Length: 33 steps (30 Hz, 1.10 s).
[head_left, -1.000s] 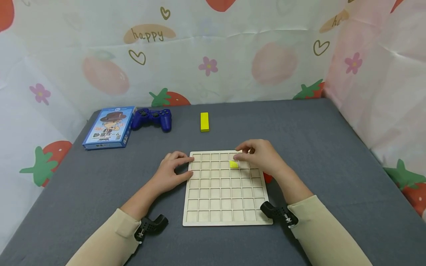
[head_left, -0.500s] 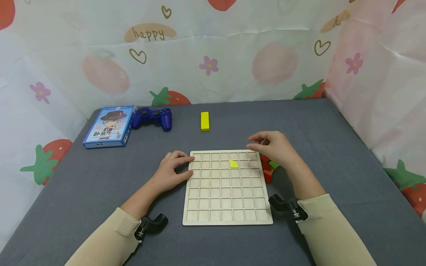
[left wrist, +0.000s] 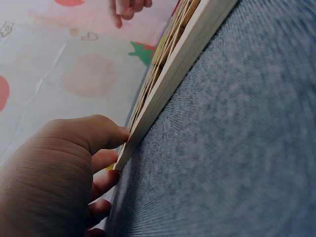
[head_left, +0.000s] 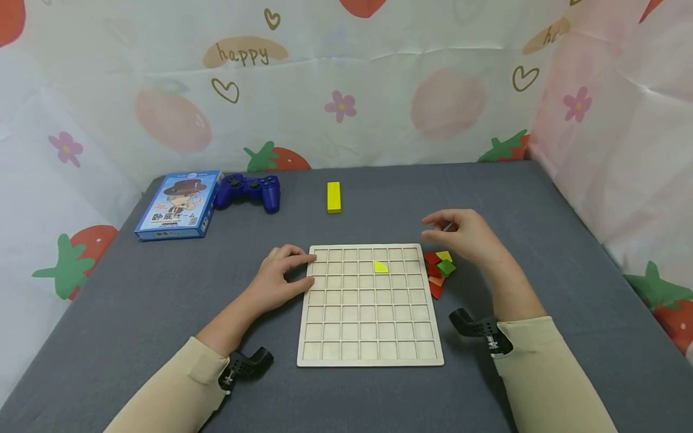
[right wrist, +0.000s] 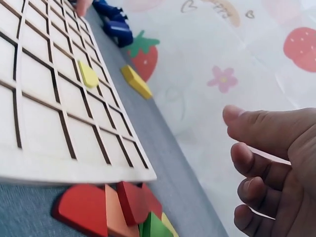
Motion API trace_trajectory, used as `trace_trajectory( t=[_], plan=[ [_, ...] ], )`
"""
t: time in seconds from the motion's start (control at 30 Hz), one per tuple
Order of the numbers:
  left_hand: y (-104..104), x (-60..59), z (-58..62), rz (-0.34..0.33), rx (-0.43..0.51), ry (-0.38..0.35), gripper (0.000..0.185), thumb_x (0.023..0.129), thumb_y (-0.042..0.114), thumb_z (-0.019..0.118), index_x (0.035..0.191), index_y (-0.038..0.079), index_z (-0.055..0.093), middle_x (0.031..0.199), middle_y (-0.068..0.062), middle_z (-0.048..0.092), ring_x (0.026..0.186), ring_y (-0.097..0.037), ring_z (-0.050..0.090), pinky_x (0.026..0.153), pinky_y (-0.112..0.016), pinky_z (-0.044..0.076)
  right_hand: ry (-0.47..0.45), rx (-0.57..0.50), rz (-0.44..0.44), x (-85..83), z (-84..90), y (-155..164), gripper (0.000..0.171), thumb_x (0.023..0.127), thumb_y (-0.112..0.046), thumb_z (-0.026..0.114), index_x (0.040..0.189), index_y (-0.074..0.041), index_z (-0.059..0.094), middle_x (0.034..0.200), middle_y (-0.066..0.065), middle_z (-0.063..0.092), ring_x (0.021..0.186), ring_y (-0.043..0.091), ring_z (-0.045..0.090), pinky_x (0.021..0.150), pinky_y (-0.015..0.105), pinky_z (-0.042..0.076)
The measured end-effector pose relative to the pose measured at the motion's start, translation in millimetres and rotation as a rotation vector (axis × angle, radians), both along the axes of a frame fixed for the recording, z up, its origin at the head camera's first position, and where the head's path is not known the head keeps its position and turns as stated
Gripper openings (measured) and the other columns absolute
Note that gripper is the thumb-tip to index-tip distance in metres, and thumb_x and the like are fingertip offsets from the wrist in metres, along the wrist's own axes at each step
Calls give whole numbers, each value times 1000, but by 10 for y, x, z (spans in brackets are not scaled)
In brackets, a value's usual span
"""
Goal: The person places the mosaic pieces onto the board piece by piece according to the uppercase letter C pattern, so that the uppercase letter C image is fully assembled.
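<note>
A pale wooden grid board (head_left: 368,316) lies flat on the grey cloth. In one cell of its second row from the back sits a yellow quarter-round piece (head_left: 381,267). My left hand (head_left: 278,279) touches the board's left edge with thumb and fingertips, its fingers relaxed. My right hand (head_left: 462,234) hovers beyond the board's back right corner, fingers loosely bent and nothing between them. Beneath it, against the board's right edge, is a small heap: red pieces (right wrist: 84,207), an orange piece (right wrist: 118,215), a green piece (head_left: 446,267) and a yellow piece (head_left: 444,256).
Behind the board a yellow block (head_left: 334,198) lies on the cloth. At the back left, a blue game controller (head_left: 248,191) rests beside a blue illustrated box (head_left: 178,205). A printed curtain (head_left: 379,90) hangs along the back of the table (head_left: 541,252).
My right hand has moved right, off the board, uncovering the yellow piece in its cell and the coloured heap. My left hand stays at the board's edge.
</note>
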State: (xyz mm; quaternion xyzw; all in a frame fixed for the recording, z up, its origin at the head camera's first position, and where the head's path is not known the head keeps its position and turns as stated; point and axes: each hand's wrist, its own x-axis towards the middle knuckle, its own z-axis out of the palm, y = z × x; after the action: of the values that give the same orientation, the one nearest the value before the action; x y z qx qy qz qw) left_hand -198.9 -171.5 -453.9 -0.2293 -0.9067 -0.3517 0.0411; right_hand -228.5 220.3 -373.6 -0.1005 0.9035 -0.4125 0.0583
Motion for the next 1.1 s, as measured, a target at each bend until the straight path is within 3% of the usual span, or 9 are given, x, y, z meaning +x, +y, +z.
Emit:
trace_trajectory(
  t=[0.6,0.87,1.1],
  plan=[
    [-3,-4,-6,-1,-3,5,45,91,19,77,134,8,70,124,-9,59,105,-28,47,92,-50,36,-101,58,52,-81,-215,165,37,95,-20,74,127,-1,71,91,7,60,75,24,48,62,36,39],
    [-4,-9,-4,4,-8,-12,45,91,21,77,134,9,70,125,-9,59,106,-27,47,92,-49,35,-158,73,69,-110,-274,178,36,93,-18,77,125,-1,73,75,4,54,62,19,40,58,33,35],
    [-5,-13,-7,5,-11,-6,45,91,21,77,135,9,70,125,-8,59,106,-27,48,92,-49,36,-167,93,66,-117,-307,176,35,92,-16,77,124,-2,74,72,1,52,62,18,40,59,34,35]
  ],
)
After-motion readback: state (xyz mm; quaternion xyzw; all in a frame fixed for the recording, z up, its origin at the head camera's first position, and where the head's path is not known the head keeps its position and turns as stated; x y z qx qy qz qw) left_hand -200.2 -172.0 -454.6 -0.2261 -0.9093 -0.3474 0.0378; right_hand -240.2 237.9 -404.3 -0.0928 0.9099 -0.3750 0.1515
